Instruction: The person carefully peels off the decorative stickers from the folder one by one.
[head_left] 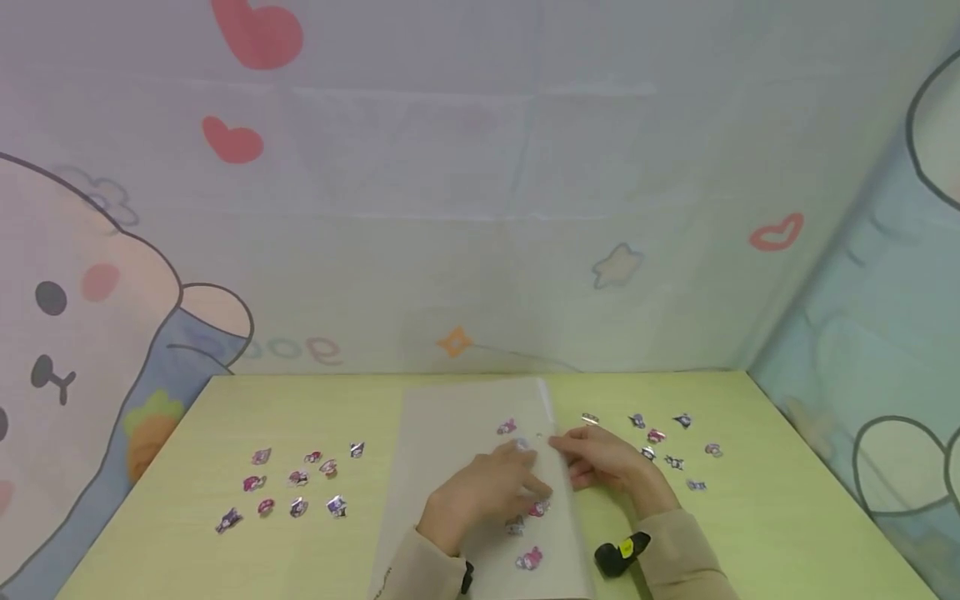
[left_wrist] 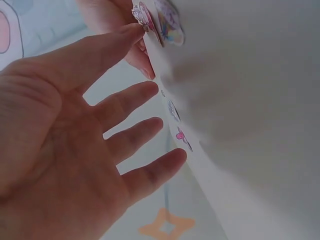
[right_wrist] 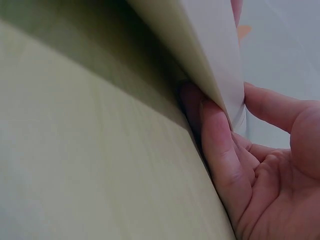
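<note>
A white sheet [head_left: 438,425] lies upright in front of me, with several small cartoon stickers along its right half, including a pink sticker [head_left: 529,558] near the front. My right hand [head_left: 606,457] grips the sheet's right edge; in the right wrist view the thumb [right_wrist: 275,102] is on the upper face and fingers [right_wrist: 222,145] are underneath. Above the sheet is my left hand [head_left: 483,492], its fingers spread and loosely bent. In the left wrist view one fingertip [left_wrist: 134,31] is close to a sticker [left_wrist: 145,17]; whether it touches is unclear.
Loose stickers, such as a purple one [head_left: 337,506], are scattered on the yellow table [head_left: 180,467] to the left. More stickers, one of them red [head_left: 656,436], lie to the right. A black strap device [head_left: 621,555] is at my right wrist. A patterned curtain [head_left: 465,167] hangs behind.
</note>
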